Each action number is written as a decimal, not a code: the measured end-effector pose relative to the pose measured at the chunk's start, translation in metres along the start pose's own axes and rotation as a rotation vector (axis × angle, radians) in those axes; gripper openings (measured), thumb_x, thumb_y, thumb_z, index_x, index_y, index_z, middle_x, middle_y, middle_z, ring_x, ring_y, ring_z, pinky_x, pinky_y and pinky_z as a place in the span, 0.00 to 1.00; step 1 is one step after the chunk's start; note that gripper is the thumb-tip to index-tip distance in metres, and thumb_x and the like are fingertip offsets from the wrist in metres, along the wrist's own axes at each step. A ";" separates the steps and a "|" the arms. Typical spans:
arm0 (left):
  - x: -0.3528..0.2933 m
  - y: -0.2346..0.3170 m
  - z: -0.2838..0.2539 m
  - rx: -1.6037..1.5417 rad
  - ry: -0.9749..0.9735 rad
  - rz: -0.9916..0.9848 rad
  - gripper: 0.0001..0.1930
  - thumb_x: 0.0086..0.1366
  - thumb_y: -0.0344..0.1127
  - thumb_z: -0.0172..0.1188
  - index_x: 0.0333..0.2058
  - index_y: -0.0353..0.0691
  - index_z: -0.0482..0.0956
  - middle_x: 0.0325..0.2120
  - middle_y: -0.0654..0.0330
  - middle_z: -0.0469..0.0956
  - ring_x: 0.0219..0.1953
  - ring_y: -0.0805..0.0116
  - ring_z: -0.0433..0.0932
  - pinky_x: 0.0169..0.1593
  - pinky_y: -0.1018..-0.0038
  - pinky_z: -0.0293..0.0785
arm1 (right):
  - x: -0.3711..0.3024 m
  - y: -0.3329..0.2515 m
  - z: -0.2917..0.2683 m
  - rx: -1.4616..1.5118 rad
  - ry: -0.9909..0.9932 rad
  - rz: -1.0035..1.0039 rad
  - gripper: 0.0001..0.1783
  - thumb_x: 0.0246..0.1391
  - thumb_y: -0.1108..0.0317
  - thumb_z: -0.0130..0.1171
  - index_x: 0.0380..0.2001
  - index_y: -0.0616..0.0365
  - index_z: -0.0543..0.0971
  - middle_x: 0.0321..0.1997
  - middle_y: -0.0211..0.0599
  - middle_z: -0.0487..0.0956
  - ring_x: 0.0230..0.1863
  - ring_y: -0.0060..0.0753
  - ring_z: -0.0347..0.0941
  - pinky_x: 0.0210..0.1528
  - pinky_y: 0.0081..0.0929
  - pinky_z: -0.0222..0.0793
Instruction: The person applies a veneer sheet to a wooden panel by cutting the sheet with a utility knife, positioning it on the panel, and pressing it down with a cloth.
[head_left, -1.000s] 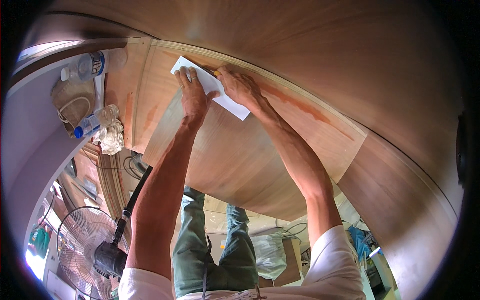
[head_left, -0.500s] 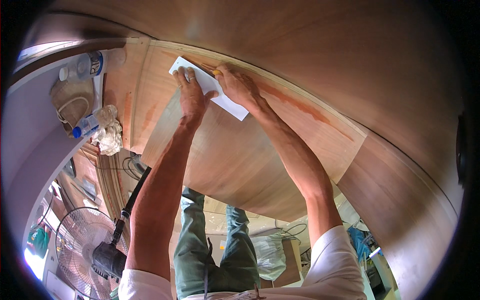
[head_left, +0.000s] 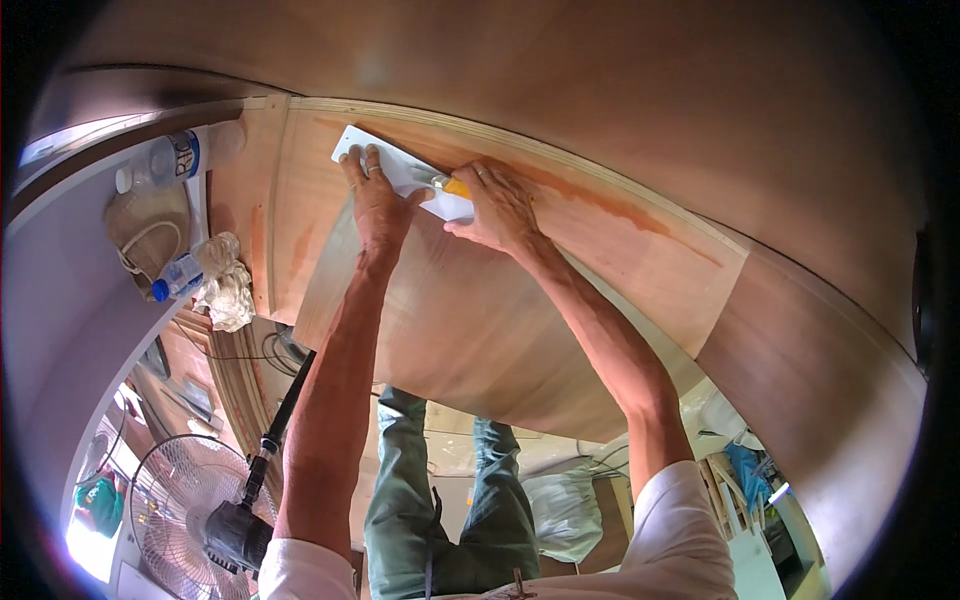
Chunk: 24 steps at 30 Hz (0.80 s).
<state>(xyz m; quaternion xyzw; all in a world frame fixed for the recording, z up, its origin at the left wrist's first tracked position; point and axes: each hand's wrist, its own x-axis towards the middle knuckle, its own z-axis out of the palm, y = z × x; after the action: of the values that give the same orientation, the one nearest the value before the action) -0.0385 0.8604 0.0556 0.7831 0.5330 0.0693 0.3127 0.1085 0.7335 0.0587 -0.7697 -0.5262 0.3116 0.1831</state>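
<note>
My left hand lies on a white flat strip, fingers spread and thumb stretched out, pressing it against the panel. In my right hand is a yellow-handled tool with a metal front end, pointing left over the strip; its exact kind is unclear. The right thumb rests by the strip's near end, and the hand hides that end. Under the strip are a loose brown wood-grain sheet and a lighter plywood panel with an orange-brown smear.
Plastic bottles, a tan bag and crumpled white material line the left ledge. A fan stands low on the left, near my left arm. A wooden batten crosses the plywood. A white sack lies by my legs.
My right hand has come down and closer to me, over the strip's near end, showing more of the yellow-handled tool. My left hand stays on the strip. The view has shifted slightly.
</note>
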 end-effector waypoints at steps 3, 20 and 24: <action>0.000 -0.012 0.001 0.074 0.069 0.056 0.57 0.39 0.41 0.82 0.65 0.26 0.57 0.67 0.41 0.50 0.68 0.43 0.56 0.68 0.60 0.63 | 0.007 -0.007 0.002 -0.010 0.029 -0.043 0.41 0.35 0.54 0.77 0.54 0.51 0.71 0.56 0.39 0.73 0.61 0.47 0.68 0.62 0.48 0.64; -0.002 -0.002 -0.001 -0.029 -0.014 0.023 0.58 0.39 0.41 0.82 0.66 0.29 0.56 0.68 0.40 0.49 0.69 0.43 0.54 0.67 0.60 0.64 | 0.008 0.009 -0.001 0.029 -0.065 0.013 0.46 0.33 0.52 0.77 0.59 0.46 0.71 0.63 0.39 0.69 0.68 0.46 0.60 0.69 0.49 0.57; -0.003 -0.005 0.000 0.012 0.013 0.066 0.58 0.39 0.42 0.82 0.65 0.27 0.56 0.67 0.39 0.50 0.69 0.43 0.55 0.67 0.60 0.65 | 0.006 0.007 -0.002 0.032 -0.050 0.000 0.47 0.32 0.51 0.78 0.59 0.46 0.71 0.64 0.38 0.69 0.68 0.45 0.61 0.68 0.50 0.58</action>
<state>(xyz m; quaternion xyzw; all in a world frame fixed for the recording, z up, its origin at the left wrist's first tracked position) -0.0433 0.8593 0.0533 0.8016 0.5094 0.0815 0.3023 0.1158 0.7364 0.0540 -0.7586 -0.5256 0.3393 0.1823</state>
